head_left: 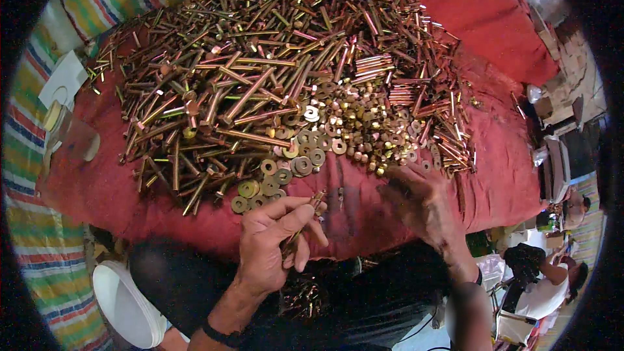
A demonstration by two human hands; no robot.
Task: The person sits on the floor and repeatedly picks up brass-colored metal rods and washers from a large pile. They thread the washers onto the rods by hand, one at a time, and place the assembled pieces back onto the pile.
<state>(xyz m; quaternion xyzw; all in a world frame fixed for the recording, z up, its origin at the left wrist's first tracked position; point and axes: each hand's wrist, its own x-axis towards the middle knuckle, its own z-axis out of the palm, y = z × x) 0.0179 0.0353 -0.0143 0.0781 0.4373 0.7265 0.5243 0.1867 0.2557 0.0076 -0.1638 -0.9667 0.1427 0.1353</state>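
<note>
My left hand [268,237] is closed around a bolt [318,199] whose end sticks out past the thumb and forefinger, above my lap. Another shank seems to lie in the palm, mostly hidden by the fingers. Smeared by motion, my right hand [424,203] reaches to the near edge of a pile of small brass-coloured hex nuts [370,127]; its fingers cannot be made out. Between the hands and the pile lie flat washers [268,186]. Long golden bolts [250,94] are heaped behind and to the left of the nuts.
A red cloth [130,198] lies under the hardware. At the left stand a clear jar [71,133] and a white card [64,79] by a striped sheet [42,221]. A white plastic stool [127,299] is at lower left. Another person [549,289] sits at far right.
</note>
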